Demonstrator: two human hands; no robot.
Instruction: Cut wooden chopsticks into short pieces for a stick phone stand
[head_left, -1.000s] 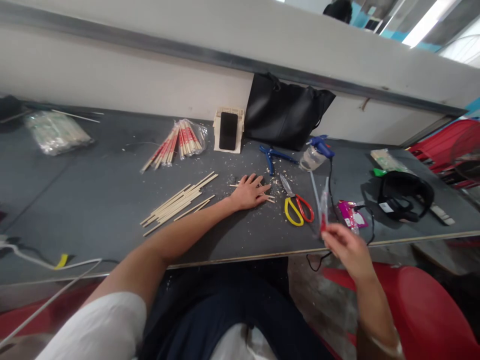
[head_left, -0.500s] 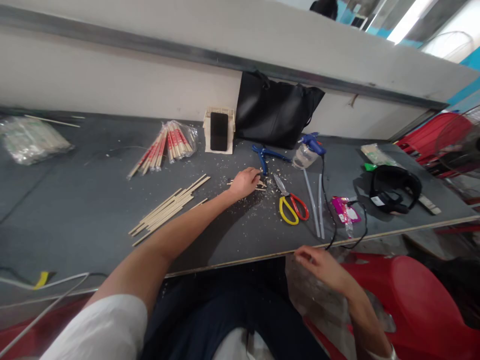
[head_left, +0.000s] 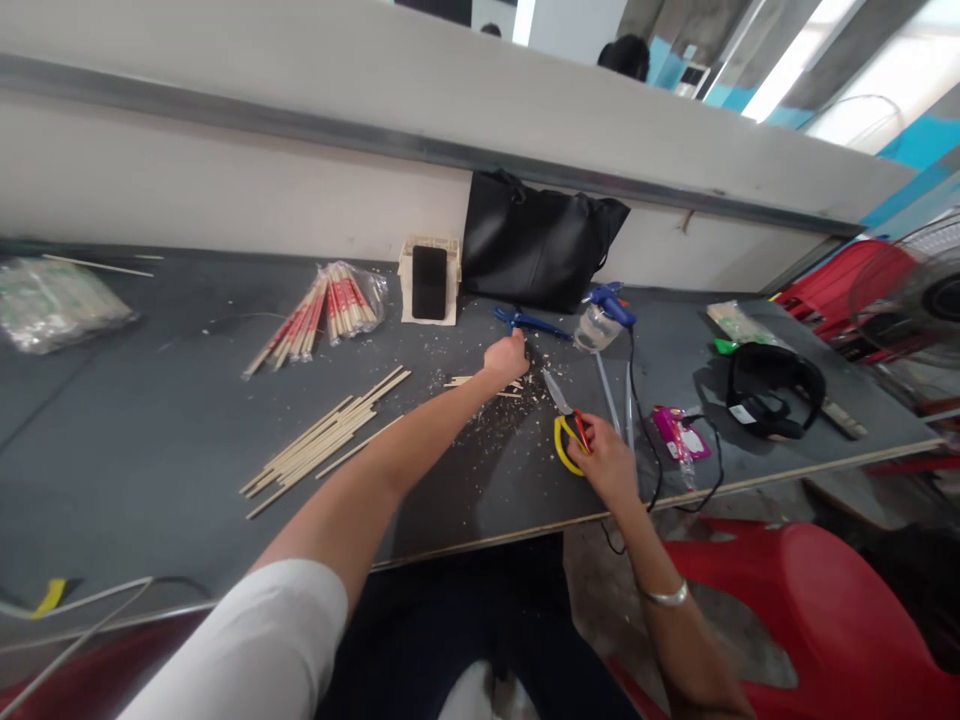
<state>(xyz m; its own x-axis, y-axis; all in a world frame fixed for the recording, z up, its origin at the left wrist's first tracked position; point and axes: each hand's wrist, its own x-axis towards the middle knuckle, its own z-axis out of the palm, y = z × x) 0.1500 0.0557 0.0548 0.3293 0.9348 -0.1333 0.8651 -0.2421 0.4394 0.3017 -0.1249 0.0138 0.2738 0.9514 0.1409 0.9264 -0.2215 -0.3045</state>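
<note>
My left hand point(head_left: 505, 357) reaches across the grey table point(head_left: 150, 440), fingers curled down on short cut wooden sticks point(head_left: 469, 382) amid sawdust. My right hand point(head_left: 604, 455) rests on the handles of the yellow and red scissors point(head_left: 562, 420), fingers closing round them; the blades point away from me. Blue pliers point(head_left: 525, 322) lie just beyond my left hand. Two clear glue sticks point(head_left: 611, 392) lie right of the scissors, beside a blue glue gun point(head_left: 607, 300) with a black cord.
Loose bamboo sticks point(head_left: 322, 440) lie at the left, a bag of red-wrapped chopsticks point(head_left: 330, 305) behind them. A phone in a wooden stand point(head_left: 429, 282) and a black bag point(head_left: 536, 245) stand by the wall. Black headphones point(head_left: 772, 385), a pink packet point(head_left: 679, 432), red chairs point(head_left: 810, 610).
My right hand laid the glue stick on the table, dropped below the edge, then rose onto the scissors' handles. My left hand curled and moved slightly farther away.
</note>
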